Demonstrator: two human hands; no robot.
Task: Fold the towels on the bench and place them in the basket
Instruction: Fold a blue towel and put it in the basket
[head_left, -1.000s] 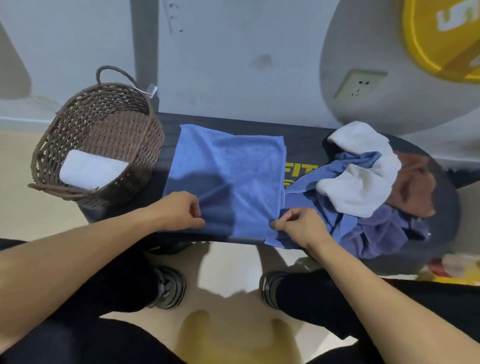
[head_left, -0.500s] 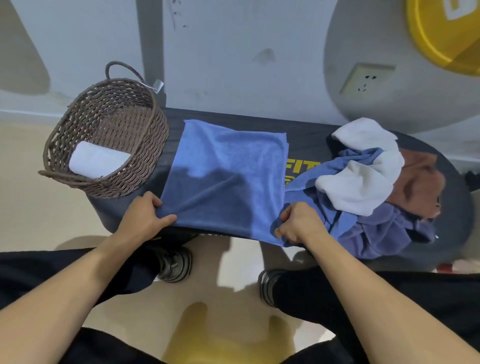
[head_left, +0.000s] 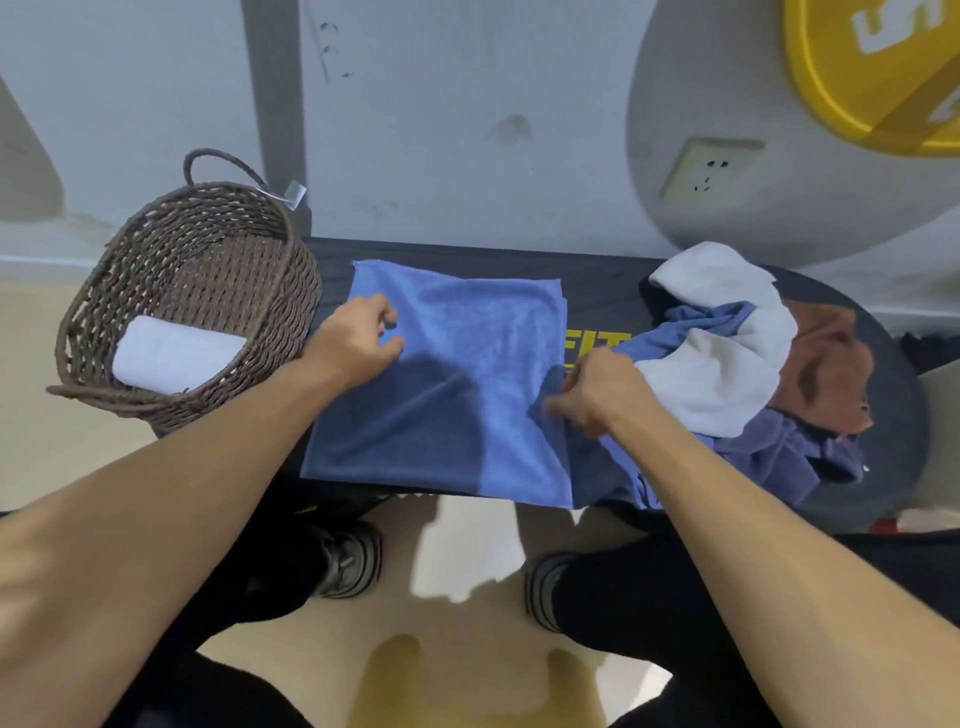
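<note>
We have the blue towel (head_left: 447, 384) spread flat across the dark desk (head_left: 597, 283), between the wicker basket (head_left: 208, 249) and a heap of unfolded towels (head_left: 727, 364). Our left hand (head_left: 358, 340) rests on its left edge with fingers curled, seemingly pinching cloth; our right hand (head_left: 597, 395) is clenched on the right edge. We judge this the folding step, with one white towel (head_left: 174, 358) already in the basket. Next, we would bring one edge over to meet the other, corners aligned.

Blue towel (head_left: 457, 384) lies flat on bench (head_left: 597, 291).
</note>
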